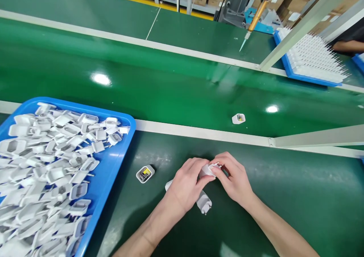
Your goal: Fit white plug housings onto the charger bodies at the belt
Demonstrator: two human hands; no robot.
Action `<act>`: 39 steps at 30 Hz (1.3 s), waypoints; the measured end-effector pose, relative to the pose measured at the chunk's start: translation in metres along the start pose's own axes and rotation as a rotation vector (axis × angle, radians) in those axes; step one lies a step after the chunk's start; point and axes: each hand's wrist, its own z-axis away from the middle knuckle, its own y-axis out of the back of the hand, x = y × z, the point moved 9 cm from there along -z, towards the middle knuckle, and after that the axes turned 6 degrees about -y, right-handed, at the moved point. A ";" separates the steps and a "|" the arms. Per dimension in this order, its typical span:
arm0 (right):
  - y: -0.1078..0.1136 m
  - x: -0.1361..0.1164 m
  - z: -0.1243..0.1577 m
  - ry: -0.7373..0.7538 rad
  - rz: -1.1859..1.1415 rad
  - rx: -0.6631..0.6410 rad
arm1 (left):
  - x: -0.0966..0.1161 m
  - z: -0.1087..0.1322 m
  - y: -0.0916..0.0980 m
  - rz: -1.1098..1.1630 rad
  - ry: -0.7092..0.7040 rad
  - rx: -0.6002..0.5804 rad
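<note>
Both of my hands meet over the near green table around a small white charger plug (pixel 209 170). My left hand (pixel 186 183) pinches its body from the left, and my right hand (pixel 233 177) grips the pin end from the right. Fingers cover much of it. Just below lies a white charger (pixel 204 202) with two pins pointing toward me. Another white piece (pixel 168 185) is mostly hidden behind my left hand. Further left rests an open charger housing (pixel 145 173), with a yellow part and circuitry showing inside.
A blue tray (pixel 121 156) heaped with white plug covers (pixel 57 166) stands at left. Beyond a pale rail, another open housing (pixel 238 118) sits on the green belt (pixel 170 86). At upper right are an orange-handled tool (pixel 257 16), a tray of white pinned parts (pixel 313 56) and a person's arm (pixel 348 46).
</note>
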 end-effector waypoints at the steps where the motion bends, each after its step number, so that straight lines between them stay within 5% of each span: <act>1: 0.000 -0.002 0.001 0.016 0.028 0.015 | -0.002 0.001 -0.001 -0.010 -0.008 0.011; 6: 0.002 -0.014 0.003 0.189 0.121 0.083 | -0.014 0.000 -0.008 0.000 0.008 0.020; 15: 0.000 -0.006 -0.016 0.173 0.148 -0.090 | -0.016 -0.007 -0.005 0.098 0.044 0.009; 17: 0.027 0.006 -0.032 0.129 0.209 -0.027 | -0.017 -0.005 -0.002 0.132 0.061 0.016; 21: 0.125 0.065 -0.071 -0.125 0.459 0.385 | -0.019 0.000 0.009 0.189 0.089 0.042; 24: 0.143 0.108 -0.093 -0.329 0.735 0.297 | -0.016 0.007 0.019 0.242 0.053 0.083; 27: 0.106 0.095 -0.089 -0.220 0.691 0.185 | -0.013 0.017 0.031 0.311 0.033 0.120; 32: -0.036 0.022 -0.032 0.137 0.503 -0.172 | -0.003 0.033 0.064 0.318 0.028 0.234; 34: -0.072 0.002 -0.015 0.234 0.465 -0.262 | 0.001 0.038 0.075 0.292 0.026 0.258; 36: -0.079 -0.009 -0.009 0.251 0.387 -0.331 | 0.004 0.041 0.080 0.283 0.014 0.259; 39: -0.039 -0.019 -0.018 0.106 0.082 -0.282 | 0.005 0.040 0.076 0.290 0.024 0.218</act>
